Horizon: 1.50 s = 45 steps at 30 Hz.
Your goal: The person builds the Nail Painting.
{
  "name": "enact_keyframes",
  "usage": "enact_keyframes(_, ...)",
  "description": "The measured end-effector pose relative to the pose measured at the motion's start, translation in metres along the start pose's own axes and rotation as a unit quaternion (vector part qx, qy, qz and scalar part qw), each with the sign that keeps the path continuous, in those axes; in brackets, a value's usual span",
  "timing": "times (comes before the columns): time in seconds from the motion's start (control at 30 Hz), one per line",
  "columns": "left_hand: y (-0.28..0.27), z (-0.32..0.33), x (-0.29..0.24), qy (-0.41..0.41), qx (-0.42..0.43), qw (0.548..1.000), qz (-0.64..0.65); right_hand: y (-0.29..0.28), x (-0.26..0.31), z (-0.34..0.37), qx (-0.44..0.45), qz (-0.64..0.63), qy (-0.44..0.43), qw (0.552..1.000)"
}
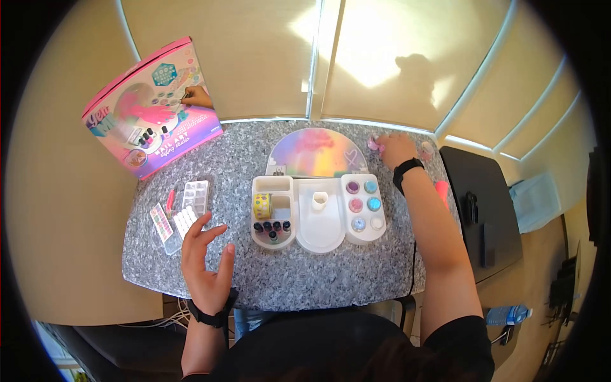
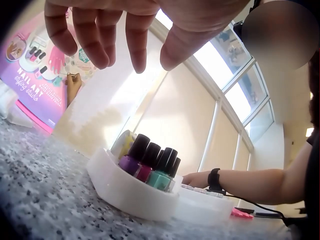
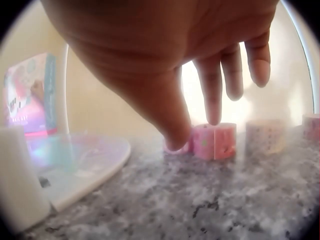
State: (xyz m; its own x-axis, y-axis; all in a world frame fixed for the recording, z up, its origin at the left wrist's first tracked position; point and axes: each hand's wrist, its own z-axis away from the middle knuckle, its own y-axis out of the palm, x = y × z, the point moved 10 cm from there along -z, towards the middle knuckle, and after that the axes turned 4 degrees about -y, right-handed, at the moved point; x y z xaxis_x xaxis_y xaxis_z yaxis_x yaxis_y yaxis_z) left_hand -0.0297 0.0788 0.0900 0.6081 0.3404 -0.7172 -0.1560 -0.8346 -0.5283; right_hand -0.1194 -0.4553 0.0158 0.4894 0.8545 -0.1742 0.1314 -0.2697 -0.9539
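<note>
My right hand (image 1: pixel 397 150) at the pink rolls (image 3: pixel 216 142).
Straight fingers (image 3: pixel 212 92) seem to touch them, unclenched; my left hand (image 1: pixel 208 270) hovers, released.

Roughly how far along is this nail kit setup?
Probably past halfway. The white plastic station already holds small black-capped polish bottles, a yellow patterned roll and round glitter pots. The right hand touches round pink patterned rolls outside it. Apparently left: those rolls, plus the white compartmented box and colourful sticker sheet lying on the speckled grey table. The open left hand holds nothing.
</note>
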Motion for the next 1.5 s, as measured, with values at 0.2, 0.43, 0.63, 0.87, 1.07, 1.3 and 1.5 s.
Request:
enact_keyframes(0.2, 0.002, -0.001, -0.017, 0.02, 0.015, 1.0, -0.003, -0.037, 0.017, 0.013, -0.051, -0.048, 0.017, 0.997)
enact_keyframes(0.43, 0.026, -0.011, -0.052, 0.085, 0.047, 0.994, 0.047, -0.202, 0.153, 0.169, -0.17, -0.188, -0.183, 0.95)
enact_keyframes(0.63, 0.091, 0.009, -0.087, 0.211, 0.246, 0.943, 0.075, -0.157, 0.198, 0.25, -0.021, -0.197, -0.178, 0.964)
enact_keyframes(0.87, 0.151, 0.06, -0.088, 0.242, 0.442, 0.864, 0.019, -0.136, 0.192, 0.26, -0.02, -0.166, -0.163, 0.972)
enact_keyframes(1.07, 0.154, 0.064, -0.085, 0.237, 0.442, 0.865, 0.009, -0.147, 0.183, 0.262, -0.062, -0.19, -0.15, 0.968)
enact_keyframes(1.3, 0.135, 0.04, -0.106, 0.209, 0.351, 0.913, -0.012, -0.18, 0.178, 0.262, -0.166, -0.22, -0.159, 0.948)
enact_keyframes(1.5, 0.125, 0.04, -0.134, 0.343, 0.28, 0.896, 0.005, -0.205, 0.197, 0.268, -0.208, -0.238, -0.277, 0.907)
